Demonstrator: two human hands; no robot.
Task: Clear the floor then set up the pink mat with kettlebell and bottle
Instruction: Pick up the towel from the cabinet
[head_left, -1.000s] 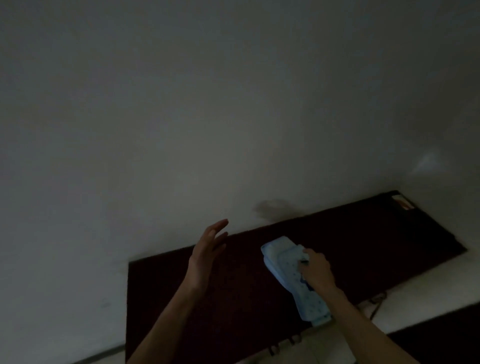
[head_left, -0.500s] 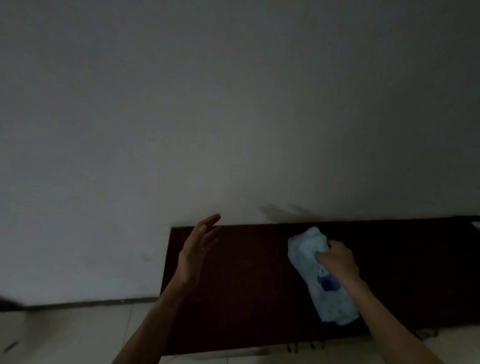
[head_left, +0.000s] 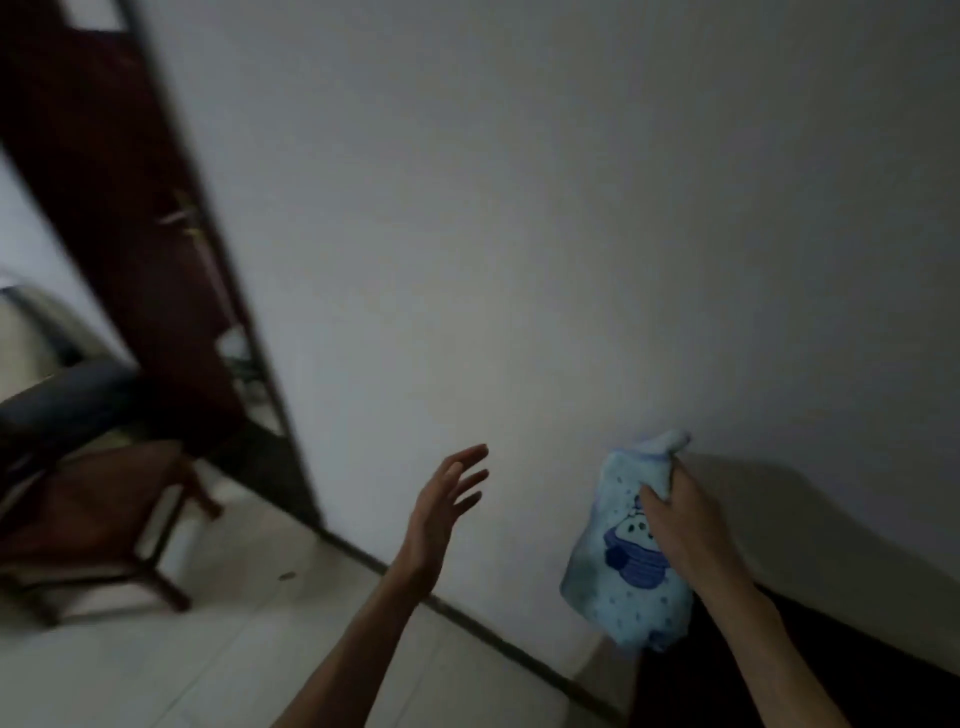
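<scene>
- Now the view has swung left since a moment ago; a dark door and a wooden stool have come into sight, and the dark mat along the wall has slid to the lower right corner
- right hand still clamped on the pale blue cloth, bunched at the top, hanging off the floor
- left hand raised, fingers spread, holding nothing
- likely the cloth is being carried off, so floor-clearing is under way; pink mat, kettlebell and bottle are not in view
</scene>
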